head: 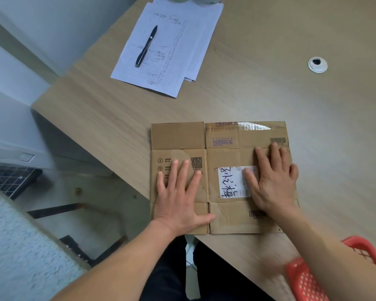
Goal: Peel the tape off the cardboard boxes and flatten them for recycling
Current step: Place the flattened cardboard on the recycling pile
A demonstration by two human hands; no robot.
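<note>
Both hands press a flattened brown cardboard box down on the light wood-grain tabletop.

The left hand lies flat with its grip wide, fingers spread over the printed panel; the right hand does likewise, thumb on the white handwritten label. Beyond the right fingertips, what looks like a clear tape strip shines on the far flap. Farther off, a black pen rests on lined paper sheets.

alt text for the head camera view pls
Both hands, left hand and right hand, press flat on a flattened cardboard box on a wooden table. Clear tape remains along its far edge; a pen lies on papers beyond.
</note>
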